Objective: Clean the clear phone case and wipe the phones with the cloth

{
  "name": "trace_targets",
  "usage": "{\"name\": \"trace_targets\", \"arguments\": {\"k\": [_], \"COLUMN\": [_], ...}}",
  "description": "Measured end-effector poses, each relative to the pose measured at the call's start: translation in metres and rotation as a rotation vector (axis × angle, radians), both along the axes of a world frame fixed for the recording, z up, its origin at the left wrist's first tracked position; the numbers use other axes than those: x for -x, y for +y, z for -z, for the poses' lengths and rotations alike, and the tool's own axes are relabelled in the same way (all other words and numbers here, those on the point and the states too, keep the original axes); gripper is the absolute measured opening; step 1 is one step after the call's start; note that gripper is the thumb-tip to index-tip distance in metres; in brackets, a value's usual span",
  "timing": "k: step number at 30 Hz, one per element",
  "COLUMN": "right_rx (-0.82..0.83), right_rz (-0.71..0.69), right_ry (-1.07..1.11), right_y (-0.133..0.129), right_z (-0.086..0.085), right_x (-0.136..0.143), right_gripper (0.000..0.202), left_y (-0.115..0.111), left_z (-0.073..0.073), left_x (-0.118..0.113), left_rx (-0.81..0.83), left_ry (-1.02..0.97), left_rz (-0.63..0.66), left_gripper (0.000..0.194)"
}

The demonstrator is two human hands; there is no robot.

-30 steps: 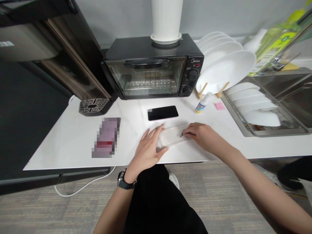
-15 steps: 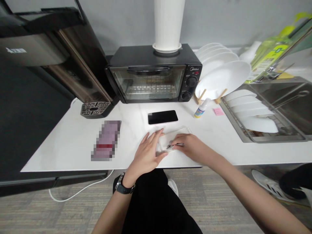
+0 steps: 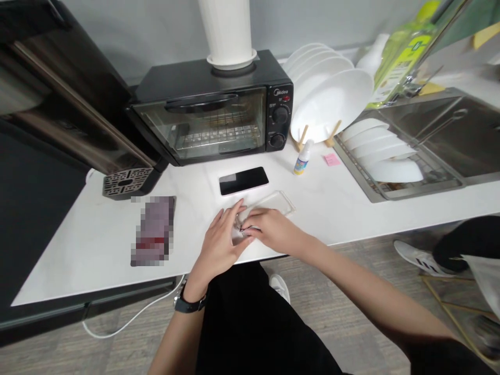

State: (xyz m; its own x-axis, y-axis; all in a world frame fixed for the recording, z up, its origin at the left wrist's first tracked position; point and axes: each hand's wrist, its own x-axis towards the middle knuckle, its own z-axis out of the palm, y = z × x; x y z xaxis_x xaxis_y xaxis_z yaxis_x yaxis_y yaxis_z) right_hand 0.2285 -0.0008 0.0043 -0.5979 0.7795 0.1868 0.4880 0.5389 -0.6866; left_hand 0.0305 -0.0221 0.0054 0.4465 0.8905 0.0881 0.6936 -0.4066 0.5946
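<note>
1. White desk [image 3: 86,250], bearing the things below.
2. Black oven [image 3: 199,125] at the back of the desk, its door closed.
3. White plates [image 3: 334,107] standing on edge in a rack, just right of the oven.
4. The left hand [image 3: 222,239] rests at the left end of the case; its thumb and forefinger are apart, one on either side of that end.
5. The right hand [image 3: 275,229] reaches over the case to the same end, its fingers together, pinching a grey piece.
6. Clear case [image 3: 275,200], lying flat near the front edge of the desk, its left part mostly hidden by the hands.
7. Phone [image 3: 244,180], dark screen up, just behind the case and apart from it.
8. Small bottle [image 3: 302,159], upright, right of the phone.
9. Pink note [image 3: 332,159], flat on the desk, right of the bottle.
10. Grey piece [image 3: 253,227], mostly covered by the right fingers; what it is, I cannot tell.
</note>
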Motion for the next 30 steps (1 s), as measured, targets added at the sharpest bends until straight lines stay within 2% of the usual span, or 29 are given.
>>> {"name": "trace_targets", "arguments": {"k": [2,4,7,9,11,13,16,19,22,25,28,30], "right_rx": [0.086,0.125,0.056,-0.042,-0.124,-0.152,-0.107,0.005,0.066,-0.035,-0.189,-0.235], "right_rz": [0.022,0.101,0.272,0.402,0.465,0.395,0.146,0.032,0.137,0.321,0.414,0.351], "right_ry": [-0.038,-0.111,-0.282,-0.392,-0.434,-0.369,-0.178,-0.103,-0.199,-0.392,-0.475,-0.391], "right_y": [-0.001,0.001,0.009,0.015,0.016,0.013,0.002,-0.006,0.000,0.012,0.018,0.014], "right_z": [-0.006,-0.012,-0.018,-0.017,-0.012,-0.006,-0.002,-0.006,-0.014,-0.019,-0.014,-0.006], "right_x": [-0.015,-0.034,-0.054,-0.052,-0.038,-0.018,0.003,-0.008,-0.041,-0.065,-0.054,-0.031], "right_gripper": [0.008,0.010,0.012,0.015,0.021,0.022,0.018,0.013,0.016,0.017,0.022,0.023], "left_y": [0.000,0.000,0.001,0.001,0.002,0.002,0.001,0.000,0.000,0.000,0.000,0.001], "left_z": [0.000,0.001,0.003,0.002,0.001,0.000,0.000,0.001,0.003,0.004,0.003,0.003], "left_x": [0.000,0.000,0.000,0.000,0.000,0.001,0.001,0.001,0.001,0.002,0.003,0.003], "left_rx": [-0.001,-0.007,-0.012,-0.010,-0.004,0.003,0.014,0.012,0.000,-0.008,0.004,0.008], "left_ry": [0.024,0.038,0.037,0.031,0.022,0.013,0.001,0.017,0.036,0.029,0.015,0.007], "left_rz": [0.006,0.003,-0.007,-0.012,-0.018,-0.024,-0.028,-0.013,0.007,0.012,0.012,0.002], "left_gripper": [0.086,0.089,0.091,0.090,0.089,0.087,0.086,0.090,0.092,0.092,0.091,0.091]}}
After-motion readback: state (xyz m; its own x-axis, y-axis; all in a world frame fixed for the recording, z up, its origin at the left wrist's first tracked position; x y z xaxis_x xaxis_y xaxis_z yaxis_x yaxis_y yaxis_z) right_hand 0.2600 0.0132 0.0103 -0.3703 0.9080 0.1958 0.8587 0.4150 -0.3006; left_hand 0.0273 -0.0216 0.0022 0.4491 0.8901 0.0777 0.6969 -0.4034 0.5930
